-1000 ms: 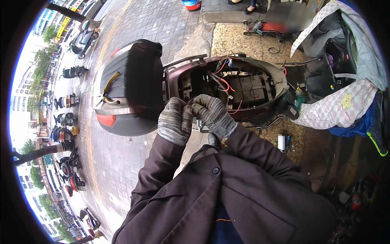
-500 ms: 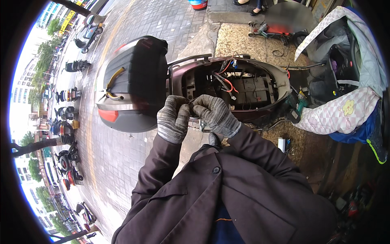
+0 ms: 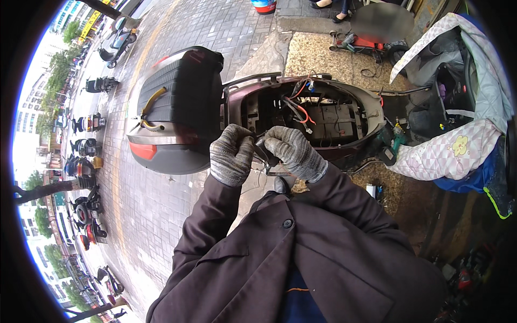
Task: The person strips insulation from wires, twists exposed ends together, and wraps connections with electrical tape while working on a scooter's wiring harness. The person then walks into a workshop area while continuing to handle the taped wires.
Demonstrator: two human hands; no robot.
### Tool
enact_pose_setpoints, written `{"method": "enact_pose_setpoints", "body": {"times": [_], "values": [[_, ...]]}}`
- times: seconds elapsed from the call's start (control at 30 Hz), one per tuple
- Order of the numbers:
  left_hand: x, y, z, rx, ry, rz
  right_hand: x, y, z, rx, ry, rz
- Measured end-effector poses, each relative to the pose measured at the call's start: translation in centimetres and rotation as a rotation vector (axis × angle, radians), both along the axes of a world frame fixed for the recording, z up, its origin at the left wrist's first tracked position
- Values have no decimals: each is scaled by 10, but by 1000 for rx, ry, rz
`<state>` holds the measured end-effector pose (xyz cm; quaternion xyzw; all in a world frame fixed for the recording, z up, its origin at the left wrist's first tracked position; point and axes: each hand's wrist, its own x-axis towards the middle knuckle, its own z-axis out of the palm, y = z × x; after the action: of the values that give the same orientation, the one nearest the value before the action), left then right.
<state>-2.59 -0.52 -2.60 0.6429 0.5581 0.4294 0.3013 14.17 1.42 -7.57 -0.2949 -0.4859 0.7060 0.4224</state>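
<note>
A: Hands?
B: Gloved L hand & gloved R hand, side by side, both curled in a pinch; can't tell what, if anything, either grips.
A: Where's the scooter?
B: Just past both hands, crosswise, top open. Loose wires inside, nr R hand. Black box w/ silver edge, to L. Pale quilted cover, far R. Grey paving, L side.

Striped grey knit gloves cover the left hand and right hand; the dark brown jacket has a round button.
</note>
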Motion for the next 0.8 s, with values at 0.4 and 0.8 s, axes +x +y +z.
{"method": "enact_pose_setpoints", "body": {"times": [0.4,0.8], "values": [[5,-1,15,67,130,-114,23,-6,32,-424,493,95],[10,3,22,-137,-199,-126,19,3,40,406,-215,-286]]}}
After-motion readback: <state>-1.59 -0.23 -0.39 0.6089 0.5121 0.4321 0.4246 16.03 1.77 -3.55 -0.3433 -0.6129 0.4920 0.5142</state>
